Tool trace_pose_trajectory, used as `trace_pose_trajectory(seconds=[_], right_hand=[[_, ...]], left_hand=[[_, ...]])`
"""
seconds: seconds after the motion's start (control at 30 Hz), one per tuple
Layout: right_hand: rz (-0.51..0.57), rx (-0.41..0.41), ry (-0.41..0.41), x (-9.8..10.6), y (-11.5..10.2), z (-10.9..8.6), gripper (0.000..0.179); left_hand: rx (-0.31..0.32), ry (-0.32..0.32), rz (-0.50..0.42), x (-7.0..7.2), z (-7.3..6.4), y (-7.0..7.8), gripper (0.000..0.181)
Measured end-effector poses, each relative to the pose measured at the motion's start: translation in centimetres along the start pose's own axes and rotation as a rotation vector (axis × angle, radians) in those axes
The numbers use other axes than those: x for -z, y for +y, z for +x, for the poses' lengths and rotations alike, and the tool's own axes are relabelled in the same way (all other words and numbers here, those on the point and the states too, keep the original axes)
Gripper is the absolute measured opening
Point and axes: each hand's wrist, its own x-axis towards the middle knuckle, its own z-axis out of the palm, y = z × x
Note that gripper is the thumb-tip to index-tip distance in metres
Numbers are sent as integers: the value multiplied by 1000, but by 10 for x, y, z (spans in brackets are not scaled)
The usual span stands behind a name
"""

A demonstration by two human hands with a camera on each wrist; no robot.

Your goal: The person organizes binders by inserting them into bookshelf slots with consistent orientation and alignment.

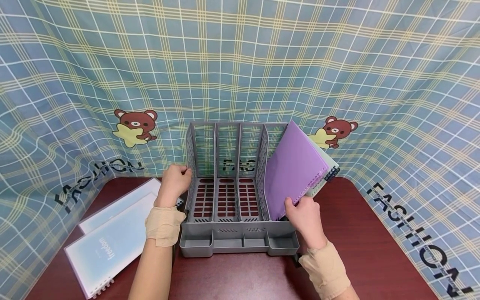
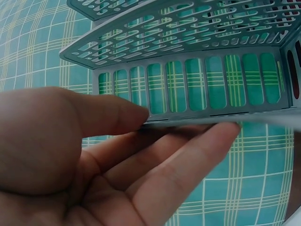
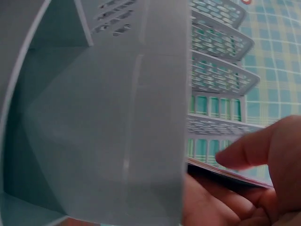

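Note:
A grey file organizer with upright dividers and a row of small front trays stands on the table. My left hand is at its outer left panel, and in the left wrist view the thumb and fingers pinch that panel's edge. On the right, my right hand grips the lower edge of a purple spiral notebook, thumb on its cover. The notebook leans tilted in the rightmost slot, its upper corner near the organizer's back. Behind it shows a pale green notebook, mostly hidden.
Two pale blue notebooks, the front one overlapping the rear one, lie on the dark red table at the left. A blue checked curtain surrounds the table at the back and sides.

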Motion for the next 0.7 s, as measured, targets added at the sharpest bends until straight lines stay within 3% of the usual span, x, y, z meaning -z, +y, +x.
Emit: trace_pose_trajectory(seconds=[0.13, 0.37, 0.7], right_hand=[[-16, -2, -91, 9, 0, 1, 29], [-40, -3, -186, 25, -1, 1, 31], [-82, 15, -244, 52, -8, -4, 33]], left_hand=[[25, -32, -2, 6, -3, 3, 33], [52, -71, -10, 18, -11, 13, 49], [10, -16, 0, 25, -23, 20, 46]])
